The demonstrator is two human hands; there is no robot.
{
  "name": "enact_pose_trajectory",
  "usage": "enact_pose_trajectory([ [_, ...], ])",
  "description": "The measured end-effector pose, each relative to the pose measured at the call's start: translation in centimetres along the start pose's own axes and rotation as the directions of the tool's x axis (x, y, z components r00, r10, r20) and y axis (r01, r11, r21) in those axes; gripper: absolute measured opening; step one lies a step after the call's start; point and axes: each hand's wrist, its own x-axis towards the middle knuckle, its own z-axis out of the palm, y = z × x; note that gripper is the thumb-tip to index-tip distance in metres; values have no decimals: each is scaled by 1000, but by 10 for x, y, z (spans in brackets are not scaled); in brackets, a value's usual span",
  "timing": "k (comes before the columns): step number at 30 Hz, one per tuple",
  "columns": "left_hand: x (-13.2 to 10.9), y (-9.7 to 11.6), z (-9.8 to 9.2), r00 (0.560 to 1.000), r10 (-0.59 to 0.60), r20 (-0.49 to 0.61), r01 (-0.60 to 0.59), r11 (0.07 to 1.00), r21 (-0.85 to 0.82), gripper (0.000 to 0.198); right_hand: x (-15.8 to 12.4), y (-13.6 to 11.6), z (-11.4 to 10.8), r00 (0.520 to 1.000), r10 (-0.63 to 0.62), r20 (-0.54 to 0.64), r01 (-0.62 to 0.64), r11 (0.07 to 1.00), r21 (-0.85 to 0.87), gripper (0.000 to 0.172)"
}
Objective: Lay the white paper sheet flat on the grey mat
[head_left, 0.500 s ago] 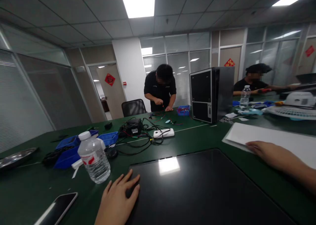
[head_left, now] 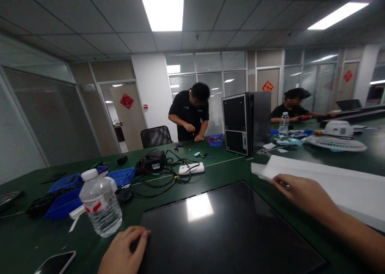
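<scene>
A large black glossy panel (head_left: pixel 228 230) lies flat on the green table in front of me. My left hand (head_left: pixel 123 252) rests on its near left corner, fingers curled over the edge. My right hand (head_left: pixel 303 194) reaches to the right of the panel and pinches the near edge of a white sheet (head_left: pixel 331 182), lifting it slightly. A clear water bottle (head_left: pixel 99 204) with a white cap stands just left of the panel, close to my left hand.
A phone (head_left: pixel 55 262) lies at the near left. Blue bins (head_left: pixel 69 194), tangled cables and a white power strip (head_left: pixel 191 168) sit mid-table. A black computer tower (head_left: pixel 245 121) stands behind. One person stands working at the far side; another sits at the right. A white fan (head_left: pixel 338 140) lies far right.
My right hand has moved left along the white sheet and taken hold of its edge. My left hand's fingers have curled on the panel's corner. The view shifted slightly right.
</scene>
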Motion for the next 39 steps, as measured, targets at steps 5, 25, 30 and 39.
enact_pose_trajectory([
  [5,0,-7,1,998,33,-53,-35,998,-43,49,-10,-64,-8,963,-205,177,138,934,330,47],
  [25,-2,-5,2,993,83,-84,-94,986,-137,40,-11,-51,10,942,-277,187,224,938,264,47],
  [30,-4,-2,2,989,120,-86,-131,980,-147,39,-14,-53,9,913,-305,271,227,931,285,44],
  [39,0,-8,6,981,170,-92,-179,978,-107,40,-10,-52,5,934,-266,240,189,935,301,49],
])
